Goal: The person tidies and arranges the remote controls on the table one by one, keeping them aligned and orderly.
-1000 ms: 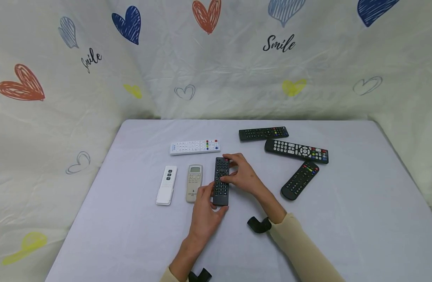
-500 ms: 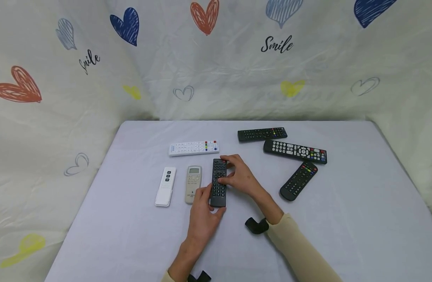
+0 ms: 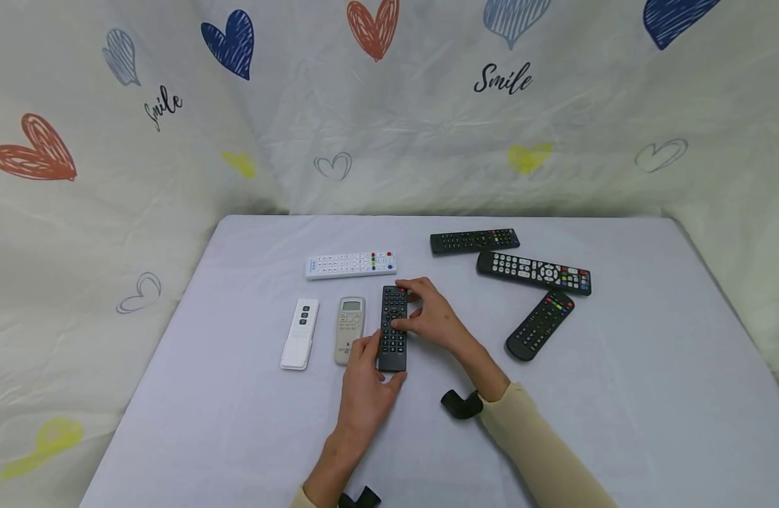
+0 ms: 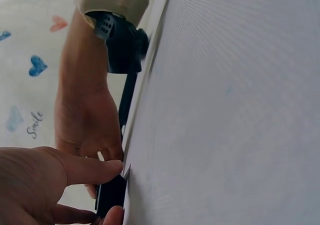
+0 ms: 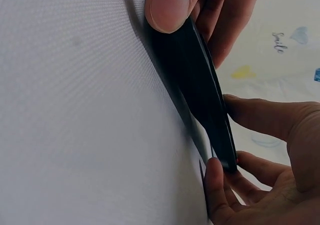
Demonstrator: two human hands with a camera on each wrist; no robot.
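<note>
A slim black remote control [image 3: 393, 339] lies lengthwise between both hands in the head view. My left hand [image 3: 364, 398] grips its near end, thumb at the bottom edge and fingers along the left side. With its thumb on the buttons and a fingertip at the far end, my right hand [image 3: 430, 314] holds the upper part. In the right wrist view the black remote [image 5: 187, 80] stands slightly off the cloth at its far end, with right fingertips [image 5: 215, 172] at its underside. Just left of it rests a beige remote with a small screen [image 3: 350, 321], partly behind the left hand.
A white remote with few buttons [image 3: 299, 335] lies further left, and a long white remote [image 3: 351, 265] lies crosswise behind. Three black remotes sit to the right: one at the back [image 3: 475, 241], one with white buttons [image 3: 534, 272], one slanted [image 3: 540, 326]. White cloth [image 3: 650, 395] covers the table.
The black remote and both hands have shifted slightly to the left over the last second. Both grips look the same, and the other remotes stay put.
</note>
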